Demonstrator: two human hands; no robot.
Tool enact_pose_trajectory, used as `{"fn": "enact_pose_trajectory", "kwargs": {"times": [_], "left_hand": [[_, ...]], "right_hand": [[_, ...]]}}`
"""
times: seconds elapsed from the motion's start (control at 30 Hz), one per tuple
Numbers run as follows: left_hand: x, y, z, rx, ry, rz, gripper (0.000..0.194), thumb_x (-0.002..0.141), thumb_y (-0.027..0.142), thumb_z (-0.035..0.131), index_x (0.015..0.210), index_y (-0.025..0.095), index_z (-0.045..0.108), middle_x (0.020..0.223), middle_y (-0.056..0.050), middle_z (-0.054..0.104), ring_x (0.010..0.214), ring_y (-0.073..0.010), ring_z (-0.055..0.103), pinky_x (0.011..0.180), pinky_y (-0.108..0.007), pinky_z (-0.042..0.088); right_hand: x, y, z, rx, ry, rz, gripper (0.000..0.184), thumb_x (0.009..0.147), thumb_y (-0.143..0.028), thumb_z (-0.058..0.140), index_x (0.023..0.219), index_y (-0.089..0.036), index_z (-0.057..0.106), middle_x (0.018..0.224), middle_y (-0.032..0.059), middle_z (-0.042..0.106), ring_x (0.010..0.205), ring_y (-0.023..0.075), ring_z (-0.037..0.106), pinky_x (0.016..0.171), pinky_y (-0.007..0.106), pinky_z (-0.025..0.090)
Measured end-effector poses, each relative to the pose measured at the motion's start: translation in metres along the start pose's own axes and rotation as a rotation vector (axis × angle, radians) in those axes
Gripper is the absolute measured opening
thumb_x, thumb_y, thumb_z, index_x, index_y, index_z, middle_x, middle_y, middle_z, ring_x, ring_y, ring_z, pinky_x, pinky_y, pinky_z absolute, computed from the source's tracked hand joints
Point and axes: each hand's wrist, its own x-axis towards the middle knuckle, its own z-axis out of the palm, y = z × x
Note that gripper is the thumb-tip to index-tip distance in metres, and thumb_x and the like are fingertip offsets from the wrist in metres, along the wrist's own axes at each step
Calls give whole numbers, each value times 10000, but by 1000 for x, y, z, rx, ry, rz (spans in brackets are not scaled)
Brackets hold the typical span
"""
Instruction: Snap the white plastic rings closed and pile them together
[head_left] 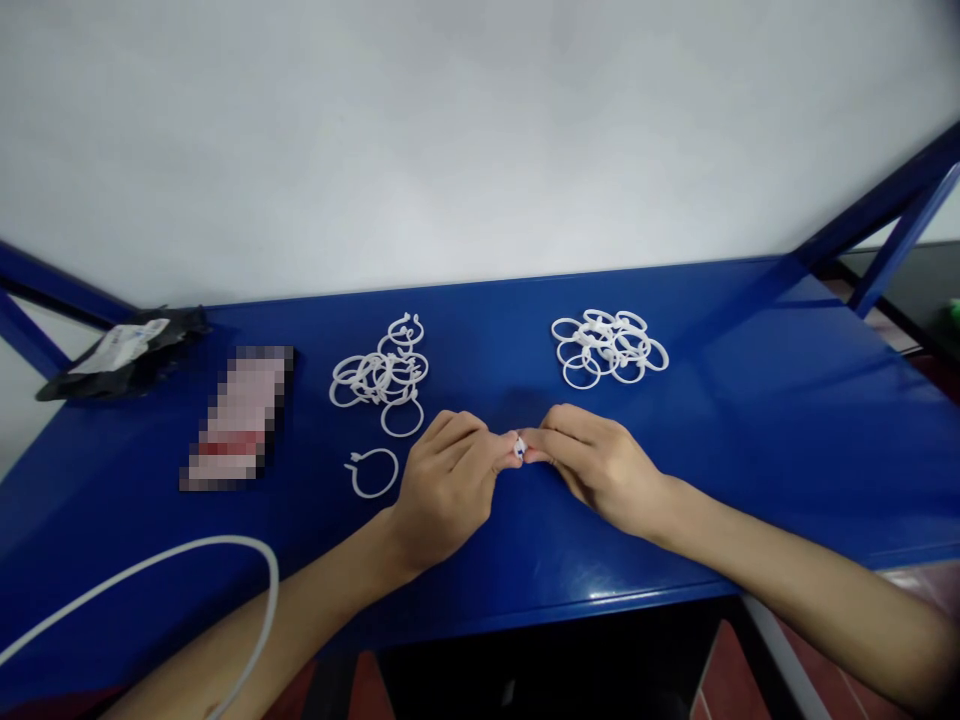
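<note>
Grip of both hands (448, 487) (598, 468) pinches white ring (520, 449) between fingertips

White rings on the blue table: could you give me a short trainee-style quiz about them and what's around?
1. The single ring nearest the left hand is:
a) open
b) fully closed
c) in two halves

2. True or false: the fingertips of the left hand and the right hand meet at a small white piece.

3. Fill in: the black packet lies at the ____ end of the blue table.

Key: 1 a; 2 true; 3 left
</note>
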Motion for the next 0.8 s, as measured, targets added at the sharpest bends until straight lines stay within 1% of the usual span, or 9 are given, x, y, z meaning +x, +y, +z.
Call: {"fn": "enact_pose_trajectory", "kwargs": {"times": [0.13, 0.2, 0.33, 0.47, 0.57, 0.63, 0.7, 0.77, 0.8], "left_hand": [[0, 2, 0, 16, 1, -70, 112, 922, 61, 599, 909, 170, 617, 705, 1, 667, 694, -142, 596, 628, -291, 514], [1, 2, 1, 25, 5, -72, 110, 926, 63, 590, 923, 168, 623, 710, -4, 668, 696, -144, 600, 621, -293, 516], [2, 4, 2, 1, 15, -24, 163, 928, 34, 553, 906, 181, 620, 693, 12, 663, 669, -132, 592, 602, -279, 508], [3, 7, 1, -16, 16, 29, 178, 904, 13, 577, 894, 188, 607, 708, 28, 688, 664, -129, 597, 608, -278, 498], [5, 2, 1, 3, 13, 75, 165, 916, 30, 571, 946, 185, 618, 698, 28, 684, 656, -134, 596, 607, -283, 480], [8, -5, -1, 83, -13, 103, 136, 937, 93, 582, 1037, 173, 629, 733, 12, 699, 685, -153, 602, 638, -308, 479], [10, -15, -4, 227, -67, 83, 187, 951, 203, 605, 1130, 156, 630, 836, -26, 728, 772, -191, 621, 715, -351, 489], [11, -28, -8, 393, -138, -4, 285, 952, 299, 608, 1189, 141, 631, 969, -82, 730, 892, -251, 628, 794, -404, 482], [11, -35, -10, 468, -171, -65, 322, 950, 327, 603, 1205, 132, 632, 1024, -113, 716, 942, -283, 621, 816, -429, 474]], "right_hand": [[0, -4, 1, -97, 16, -36, 290, 1037, -139, 385, 1064, -114, 673, 753, 45, 571, 666, 147, 500, 573, 272, 426], [1, -5, 1, -118, 19, -39, 282, 1039, -148, 393, 1044, -108, 673, 741, 43, 564, 654, 149, 487, 567, 278, 415], [1, -7, 0, -133, 3, -60, 324, 1047, -147, 356, 955, -123, 666, 723, 39, 556, 646, 149, 463, 577, 283, 410], [1, -9, -2, -198, -9, -127, 365, 1029, -107, 333, 854, -138, 652, 693, 37, 539, 617, 155, 425, 549, 299, 381], [4, -6, -2, -229, -11, -142, 363, 1027, -103, 330, 903, -137, 669, 683, 34, 552, 599, 156, 441, 532, 301, 384], [6, 0, -3, -200, 8, -106, 312, 1042, -151, 361, 1028, -142, 673, 735, 42, 610, 642, 154, 520, 565, 288, 438], [9, 10, -7, -168, 90, -4, 227, 1037, -227, 452, 1117, -165, 655, 842, 55, 689, 733, 157, 617, 645, 285, 502], [11, 24, -14, -191, 230, 153, 160, 995, -288, 562, 1066, -185, 663, 907, 60, 735, 777, 168, 672, 688, 294, 528], [12, 31, -18, -228, 299, 239, 132, 970, -299, 603, 1001, -189, 670, 891, 57, 744, 757, 173, 679, 674, 297, 526]]}}
